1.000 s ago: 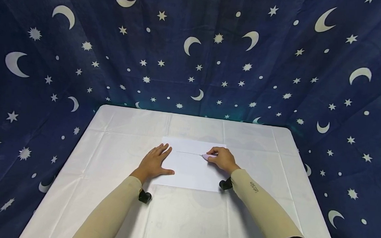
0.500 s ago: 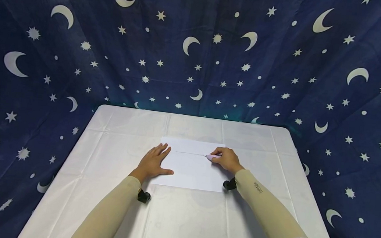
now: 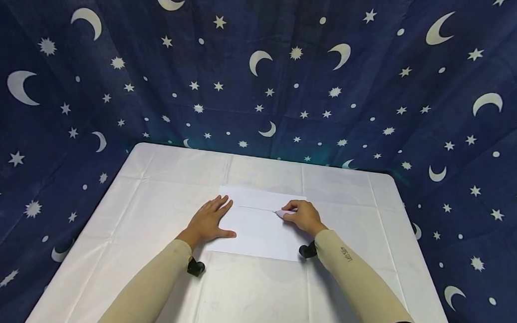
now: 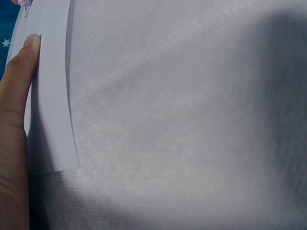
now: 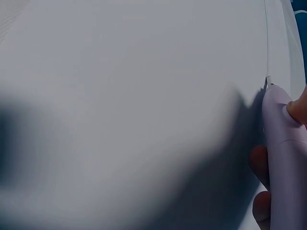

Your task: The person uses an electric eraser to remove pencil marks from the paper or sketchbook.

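Note:
A white sheet of paper (image 3: 257, 236) lies on the covered table, with one thin dark straight line (image 3: 252, 208) across its upper part. My left hand (image 3: 206, 221) rests spread over the sheet's left edge, thumb pointing right. My right hand (image 3: 305, 217) grips a thick lavender pen-shaped tool (image 5: 285, 167), its narrow tip on the paper at the line. In the right wrist view, the thumb (image 5: 298, 109) presses a raised button on the tool's side, and two other fingertips curl against the opposite side. The tool's rear end is out of that view.
A white cloth with fold creases covers the table (image 3: 253, 301). Dark blue curtains (image 3: 229, 69) with moons and stars hang behind it and along both sides. Small black cameras (image 3: 196, 267) sit at both wrists, over beige sleeves.
My right hand slid right along the line with the lavender tool, then came back a little to the left. The line reaches slightly further right. My left hand and the paper stay put.

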Demonstrator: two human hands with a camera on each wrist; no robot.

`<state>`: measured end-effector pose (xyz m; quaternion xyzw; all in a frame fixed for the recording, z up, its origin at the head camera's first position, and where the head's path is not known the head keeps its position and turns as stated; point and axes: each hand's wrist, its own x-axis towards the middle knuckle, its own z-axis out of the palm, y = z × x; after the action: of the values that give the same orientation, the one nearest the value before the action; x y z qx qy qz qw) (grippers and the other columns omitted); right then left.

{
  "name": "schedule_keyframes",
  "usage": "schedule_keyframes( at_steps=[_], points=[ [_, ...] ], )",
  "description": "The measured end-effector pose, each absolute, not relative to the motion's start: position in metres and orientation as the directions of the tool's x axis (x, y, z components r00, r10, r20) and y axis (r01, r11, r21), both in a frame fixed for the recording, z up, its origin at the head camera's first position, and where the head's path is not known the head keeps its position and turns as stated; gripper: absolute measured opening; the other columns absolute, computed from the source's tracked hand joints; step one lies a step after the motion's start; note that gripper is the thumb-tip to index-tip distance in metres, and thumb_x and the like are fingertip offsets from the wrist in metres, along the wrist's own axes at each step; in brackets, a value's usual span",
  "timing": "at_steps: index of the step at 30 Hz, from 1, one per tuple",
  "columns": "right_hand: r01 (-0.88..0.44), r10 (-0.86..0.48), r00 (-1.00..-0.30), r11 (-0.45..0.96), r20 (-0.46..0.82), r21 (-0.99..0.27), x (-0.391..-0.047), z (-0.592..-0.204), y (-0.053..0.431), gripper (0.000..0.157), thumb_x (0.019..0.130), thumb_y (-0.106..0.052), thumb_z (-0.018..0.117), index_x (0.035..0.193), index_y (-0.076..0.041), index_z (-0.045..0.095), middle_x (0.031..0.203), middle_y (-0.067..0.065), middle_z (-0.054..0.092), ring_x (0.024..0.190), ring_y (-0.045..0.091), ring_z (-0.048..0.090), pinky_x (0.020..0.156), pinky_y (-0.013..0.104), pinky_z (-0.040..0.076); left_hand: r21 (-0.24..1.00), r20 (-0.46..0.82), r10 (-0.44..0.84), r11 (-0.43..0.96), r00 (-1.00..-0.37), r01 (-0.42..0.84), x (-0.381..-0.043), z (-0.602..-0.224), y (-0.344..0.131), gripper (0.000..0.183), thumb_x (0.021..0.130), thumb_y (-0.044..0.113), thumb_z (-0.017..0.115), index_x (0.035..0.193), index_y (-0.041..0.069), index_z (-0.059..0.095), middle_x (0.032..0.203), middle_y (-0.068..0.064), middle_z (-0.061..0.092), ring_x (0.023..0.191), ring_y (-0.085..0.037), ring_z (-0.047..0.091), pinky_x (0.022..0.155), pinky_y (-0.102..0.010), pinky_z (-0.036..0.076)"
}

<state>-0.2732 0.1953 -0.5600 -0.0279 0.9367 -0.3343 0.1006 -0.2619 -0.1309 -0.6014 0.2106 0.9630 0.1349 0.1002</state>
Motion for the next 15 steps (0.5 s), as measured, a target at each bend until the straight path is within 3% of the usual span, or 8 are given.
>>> schedule_keyframes(
  at_steps=[15],
  points=[
    [-0.027, -0.153, -0.978, 0.774, -0.145, -0.632, -0.278, -0.563, 0.183, 0.013, 0.084, -0.028, 0.078, 0.095, -0.021, 0.077, 0.107, 0.0, 0.073, 0.11, 0.025, 0.062, 0.097, 0.047, 0.046, 0.293, -0.126, 0.429, 0.878, -0.895, 0.379, -0.261, -0.601, -0.13, 0.111, 0.073, 0.08, 0.062, 0.158, 0.021, 0.022, 0.166, -0.002, 0.015, 0.153, -0.025, 0.009, 0.124, -0.046, 0.012]
  ],
)
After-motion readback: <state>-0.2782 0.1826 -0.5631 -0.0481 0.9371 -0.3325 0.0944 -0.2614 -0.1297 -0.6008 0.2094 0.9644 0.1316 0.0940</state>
